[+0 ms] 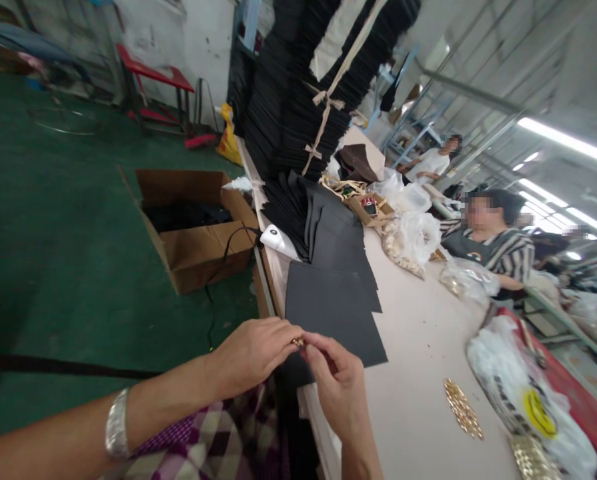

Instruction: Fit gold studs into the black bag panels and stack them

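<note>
My left hand (258,350) and my right hand (342,381) meet at the near edge of the table. A small gold-coloured metal piece (297,341) is pinched between their fingertips; its exact shape is too small to make out. Both hands are closed, fingers bent. Just beyond them lies a flat dark grey sheet (333,310), with a fanned stack of similar sheets (323,220) behind it. To the right, a small pile of gold metal pieces (462,408) rests on the pale tabletop (418,347).
A tall tied stack of black sheets (288,93) stands at the back. Left of the table, an open cardboard box (203,250) sits on the green floor. Plastic bags (523,387) line the right side. A person (498,247) in striped sleeves is across the table.
</note>
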The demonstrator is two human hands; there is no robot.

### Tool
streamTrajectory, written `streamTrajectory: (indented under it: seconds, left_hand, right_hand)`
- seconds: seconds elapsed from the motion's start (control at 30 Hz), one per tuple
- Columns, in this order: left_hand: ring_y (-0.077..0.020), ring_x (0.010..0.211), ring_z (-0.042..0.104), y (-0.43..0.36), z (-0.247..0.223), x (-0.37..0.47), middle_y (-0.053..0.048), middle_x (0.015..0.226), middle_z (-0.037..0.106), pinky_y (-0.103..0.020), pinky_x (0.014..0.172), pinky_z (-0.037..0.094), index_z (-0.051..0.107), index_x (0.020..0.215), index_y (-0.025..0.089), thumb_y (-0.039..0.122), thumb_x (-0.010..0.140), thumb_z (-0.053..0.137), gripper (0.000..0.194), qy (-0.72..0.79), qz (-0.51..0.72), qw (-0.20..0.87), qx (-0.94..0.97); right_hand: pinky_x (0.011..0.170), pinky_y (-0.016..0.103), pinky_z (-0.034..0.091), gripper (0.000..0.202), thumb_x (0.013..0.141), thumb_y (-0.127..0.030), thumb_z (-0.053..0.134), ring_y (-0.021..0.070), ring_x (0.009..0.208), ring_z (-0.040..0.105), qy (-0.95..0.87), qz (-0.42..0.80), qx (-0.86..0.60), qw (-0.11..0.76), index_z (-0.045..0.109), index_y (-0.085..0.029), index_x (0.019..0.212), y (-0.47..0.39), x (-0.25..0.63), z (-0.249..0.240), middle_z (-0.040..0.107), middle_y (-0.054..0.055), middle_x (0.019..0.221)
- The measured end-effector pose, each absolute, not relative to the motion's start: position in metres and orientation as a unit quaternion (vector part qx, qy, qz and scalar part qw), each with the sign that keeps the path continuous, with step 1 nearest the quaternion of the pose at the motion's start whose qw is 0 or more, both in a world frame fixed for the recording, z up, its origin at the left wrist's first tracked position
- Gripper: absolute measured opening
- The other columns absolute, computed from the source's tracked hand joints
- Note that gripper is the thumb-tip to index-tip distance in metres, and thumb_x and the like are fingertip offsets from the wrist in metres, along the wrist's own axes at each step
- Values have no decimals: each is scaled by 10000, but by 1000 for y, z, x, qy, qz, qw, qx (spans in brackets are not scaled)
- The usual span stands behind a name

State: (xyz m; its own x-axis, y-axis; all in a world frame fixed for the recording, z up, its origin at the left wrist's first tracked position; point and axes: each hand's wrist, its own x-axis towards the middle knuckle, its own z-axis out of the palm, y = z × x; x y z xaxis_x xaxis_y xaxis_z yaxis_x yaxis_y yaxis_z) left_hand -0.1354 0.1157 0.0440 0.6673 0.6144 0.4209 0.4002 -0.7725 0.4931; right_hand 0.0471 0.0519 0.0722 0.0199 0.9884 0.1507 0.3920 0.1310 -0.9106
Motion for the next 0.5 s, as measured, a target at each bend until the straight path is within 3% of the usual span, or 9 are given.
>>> streamTrajectory:
  seconds: [0.3,0.5]
  left_hand:
    - [-199,743,570,111,52,-144,-28,846,661,-325,669,441,611,942,168,162,957,542,71,228,236,38,944]
    - [-185,692,540,110,54,-144,-23,783,640,-335,623,401,581,821,171,125,926,579,114,184,245,10,952]
  right_hand:
    - [685,195,544,142,883,-219,611,133,712,707,-659,277,-583,385,747,-206,920,43,42,77,757,-5,815]
    - [716,215,556,143,859,-219,635,156,781,729,-628,331,-587,389,658,-193,998,36,37,77,769,18,888]
